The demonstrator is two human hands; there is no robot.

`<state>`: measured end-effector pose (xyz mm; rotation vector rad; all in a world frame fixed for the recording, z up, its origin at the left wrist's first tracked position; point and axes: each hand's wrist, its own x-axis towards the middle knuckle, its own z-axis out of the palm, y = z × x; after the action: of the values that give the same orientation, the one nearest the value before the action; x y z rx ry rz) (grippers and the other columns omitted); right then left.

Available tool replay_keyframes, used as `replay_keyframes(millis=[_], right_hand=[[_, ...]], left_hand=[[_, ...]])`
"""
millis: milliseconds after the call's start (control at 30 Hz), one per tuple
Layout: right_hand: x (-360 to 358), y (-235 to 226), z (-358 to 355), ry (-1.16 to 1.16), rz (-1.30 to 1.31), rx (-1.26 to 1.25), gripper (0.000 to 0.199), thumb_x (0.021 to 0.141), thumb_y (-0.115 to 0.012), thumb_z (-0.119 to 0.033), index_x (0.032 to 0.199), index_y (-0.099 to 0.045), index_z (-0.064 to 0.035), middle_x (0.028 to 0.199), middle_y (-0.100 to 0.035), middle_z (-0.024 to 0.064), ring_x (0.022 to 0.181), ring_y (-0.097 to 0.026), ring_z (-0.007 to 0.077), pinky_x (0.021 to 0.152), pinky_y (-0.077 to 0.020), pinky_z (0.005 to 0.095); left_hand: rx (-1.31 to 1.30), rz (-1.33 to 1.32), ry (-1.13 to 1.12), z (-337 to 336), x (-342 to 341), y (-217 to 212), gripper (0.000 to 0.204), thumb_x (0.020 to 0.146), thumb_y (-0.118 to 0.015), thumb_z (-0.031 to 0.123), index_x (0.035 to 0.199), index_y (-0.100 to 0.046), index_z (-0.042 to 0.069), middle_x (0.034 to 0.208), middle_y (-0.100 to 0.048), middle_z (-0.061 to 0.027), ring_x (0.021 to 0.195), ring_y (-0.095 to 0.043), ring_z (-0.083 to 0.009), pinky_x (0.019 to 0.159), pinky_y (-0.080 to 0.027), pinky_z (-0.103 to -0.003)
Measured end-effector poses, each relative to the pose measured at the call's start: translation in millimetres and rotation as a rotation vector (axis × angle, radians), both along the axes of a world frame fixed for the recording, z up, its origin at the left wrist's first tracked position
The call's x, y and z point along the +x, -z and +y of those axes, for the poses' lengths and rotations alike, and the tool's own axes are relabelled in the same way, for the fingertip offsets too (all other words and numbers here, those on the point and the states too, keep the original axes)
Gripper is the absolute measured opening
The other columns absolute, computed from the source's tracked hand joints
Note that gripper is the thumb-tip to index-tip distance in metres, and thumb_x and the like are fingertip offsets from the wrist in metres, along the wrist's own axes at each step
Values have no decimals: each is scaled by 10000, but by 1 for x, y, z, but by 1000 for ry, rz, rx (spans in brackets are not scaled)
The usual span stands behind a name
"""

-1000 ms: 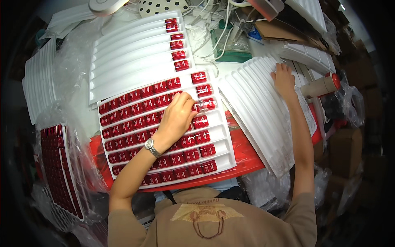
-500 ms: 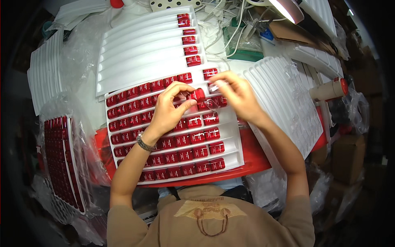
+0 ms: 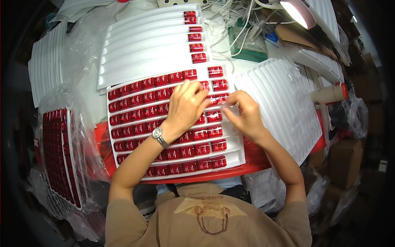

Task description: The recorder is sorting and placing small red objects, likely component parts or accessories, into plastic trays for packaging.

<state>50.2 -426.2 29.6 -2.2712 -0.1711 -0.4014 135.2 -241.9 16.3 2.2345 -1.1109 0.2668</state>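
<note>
A white ribbed tray (image 3: pixel 235 158) holds rows of small, glossy red block-shaped pieces (image 3: pixel 148 96) with pale print. My left hand (image 3: pixel 183 109) is bent over the upper rows near their right end, its fingers curled down and close together. A red piece (image 3: pixel 204 85) shows beside its fingertips; what lies under them is hidden. Just to the right, my right hand (image 3: pixel 246 115) pinches a small clear plastic piece (image 3: pixel 227 106) close to the end of the third row. That clear piece is blurred. Another red piece (image 3: pixel 220 85) sits at the right end of the second row.
Behind lies a second white tray (image 3: pixel 140 49) with several red pieces along its right side. Stacked clear trays (image 3: pixel 279 103) lie to the right, near a beige cylinder (image 3: pixel 329 94) with a red end. A lamp (image 3: pixel 298 13) and cables stand at the back; a bagged red-filled tray (image 3: pixel 57 152) is left.
My left hand has turned over and moved right, down onto the rows; the red piece it held up is no longer visible in it. My right hand has come lower. The second row's end now shows a red piece.
</note>
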Motion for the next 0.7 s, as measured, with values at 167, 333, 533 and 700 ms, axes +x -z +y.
replay_keyframes(millis=[167,333,533,700], right_hand=[[2,-32,-35,17,410,711,69,814,-668,-37,848,-628,6,786,-638,22,671,-564,62,611,-466,204],[3,-33,-19,-122,674,607,184,846,-661,-95,967,-634,40,746,-629,12,652,-562,54,586,-456,189],[38,-7,-18,173,266,-25,495,698,-780,-399,1002,-599,-53,741,-610,135,695,-614,287,638,-480,363],[32,17,-198,719,268,-913,358,830,-638,-278,1130,-572,-93,1048,-626,109,1002,-567,334,780,-451,498]], left_hand=[[-35,111,36,7,-4,8,304,699,-753,114,961,-655,-7,895,-567,-82,860,-545,-231,746,-450,-357],[-284,391,215,22,-13,-6,290,728,-730,58,982,-619,-27,930,-562,-123,817,-570,-238,708,-473,-326],[-85,123,4,28,-8,-3,284,672,-763,95,919,-661,3,862,-567,-92,839,-517,-237,721,-418,-357],[42,26,9,-2,-6,0,241,718,-743,170,906,-680,33,838,-554,-73,845,-516,-215,713,-387,-341]])
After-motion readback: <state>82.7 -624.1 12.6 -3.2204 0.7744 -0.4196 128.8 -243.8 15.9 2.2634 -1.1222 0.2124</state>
